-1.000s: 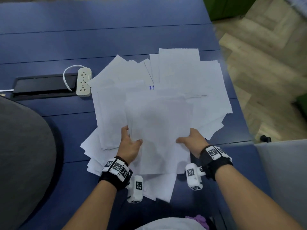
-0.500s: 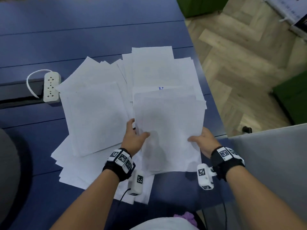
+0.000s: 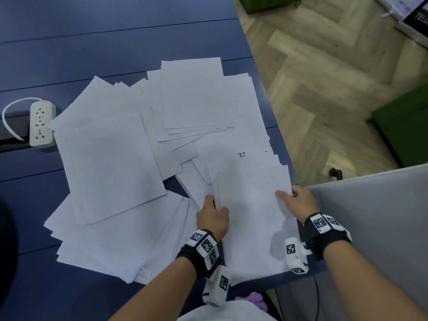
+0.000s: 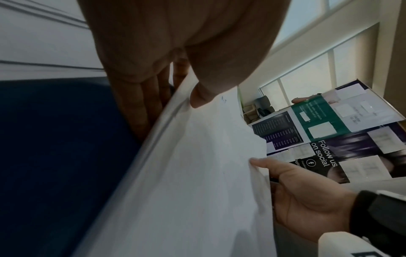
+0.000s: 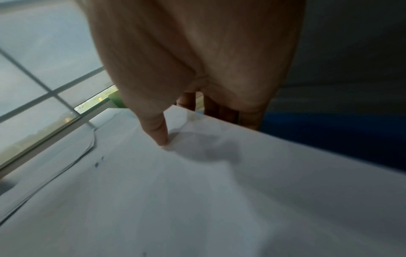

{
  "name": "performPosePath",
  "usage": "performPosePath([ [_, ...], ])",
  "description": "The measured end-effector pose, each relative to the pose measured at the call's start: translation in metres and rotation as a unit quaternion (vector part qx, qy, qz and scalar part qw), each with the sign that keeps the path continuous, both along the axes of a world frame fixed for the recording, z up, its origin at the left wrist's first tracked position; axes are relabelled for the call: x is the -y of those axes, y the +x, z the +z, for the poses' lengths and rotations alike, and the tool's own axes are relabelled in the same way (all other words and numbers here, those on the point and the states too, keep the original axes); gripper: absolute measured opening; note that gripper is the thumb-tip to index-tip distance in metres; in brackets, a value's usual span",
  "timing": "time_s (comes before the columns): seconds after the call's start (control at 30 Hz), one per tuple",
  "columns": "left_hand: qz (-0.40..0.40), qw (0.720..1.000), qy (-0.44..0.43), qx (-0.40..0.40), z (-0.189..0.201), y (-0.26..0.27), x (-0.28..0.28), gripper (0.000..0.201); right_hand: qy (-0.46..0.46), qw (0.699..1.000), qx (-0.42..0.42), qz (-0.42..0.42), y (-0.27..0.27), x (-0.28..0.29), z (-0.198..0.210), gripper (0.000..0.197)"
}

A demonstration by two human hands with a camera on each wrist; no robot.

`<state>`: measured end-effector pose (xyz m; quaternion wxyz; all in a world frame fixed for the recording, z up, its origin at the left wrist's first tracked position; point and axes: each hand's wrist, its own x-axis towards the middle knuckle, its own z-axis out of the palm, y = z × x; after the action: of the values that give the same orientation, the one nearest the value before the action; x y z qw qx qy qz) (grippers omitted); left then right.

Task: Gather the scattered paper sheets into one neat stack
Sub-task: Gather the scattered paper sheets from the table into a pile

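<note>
Both hands hold one small bunch of paper (image 3: 252, 218) over the near right corner of the blue counter (image 3: 115, 38). The left hand (image 3: 214, 220) pinches the bunch's left edge, thumb on top and fingers under it. The right hand (image 3: 300, 202) pinches the right edge the same way, thumb pressing down on the top sheet.

I think the job is only just started. Only this thin bunch is in the hands. Most sheets are still spread out: a big tilted sheet (image 3: 111, 163) on the left, a messy pile (image 3: 115, 246) under it near the front, a fanned bunch (image 3: 196, 96) at the back, and loose sheets (image 3: 240, 151) under the held bunch, one with a small blue mark. All of these still need picking up and lining up.

The counter is dark blue with lines running across it. A white power strip (image 3: 41, 123) with a cord lies at the left, touching a paper corner. Past the counter's right edge is a wooden floor (image 3: 324, 77) in a zigzag pattern, with something green (image 3: 403, 130) standing on it. A grey panel (image 3: 370, 228) stands at the right. The left wrist view shows windows and a printed poster (image 4: 329, 130).
</note>
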<state>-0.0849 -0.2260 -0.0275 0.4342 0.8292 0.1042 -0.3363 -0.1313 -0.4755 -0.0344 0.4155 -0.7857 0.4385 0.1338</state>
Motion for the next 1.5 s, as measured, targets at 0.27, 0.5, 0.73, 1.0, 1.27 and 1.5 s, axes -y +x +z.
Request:
performPosePath([
  [0.27, -0.004, 0.998, -0.059, 0.021, 0.001, 0.013, 0.016, 0.056, 0.006, 0.997, 0.075, 0.005, 0.001, 0.014, 0.004, 0.013],
  [0.5, -0.107, 0.991, 0.074, 0.028, -0.010, 0.021, 0.024, 0.038, -0.005, 0.998, 0.063, 0.014, 0.003, 0.023, 0.006, 0.014],
  [0.73, -0.247, 0.960, 0.089, -0.094, -0.009, 0.019, 0.032, 0.034, -0.043, 0.999, 0.014, 0.014, -0.003, 0.024, 0.007, 0.016],
  [1.0, -0.309, 0.931, 0.188, -0.054, -0.002, 0.019, 0.024, 0.061, -0.162, 0.984, -0.075, 0.026, -0.005, 0.020, 0.000, 0.049],
  [1.27, -0.011, 0.993, 0.104, 0.063, 0.033, 0.097, -0.064, 0.038, -0.284, 0.943, 0.130, 0.115, 0.052, -0.047, 0.027, 0.049],
  [1.5, 0.085, 0.965, 0.223, 0.106, 0.037, 0.152, -0.174, 0.026, -0.100, 0.943, 0.159, 0.275, 0.131, -0.150, 0.042, 0.038],
])
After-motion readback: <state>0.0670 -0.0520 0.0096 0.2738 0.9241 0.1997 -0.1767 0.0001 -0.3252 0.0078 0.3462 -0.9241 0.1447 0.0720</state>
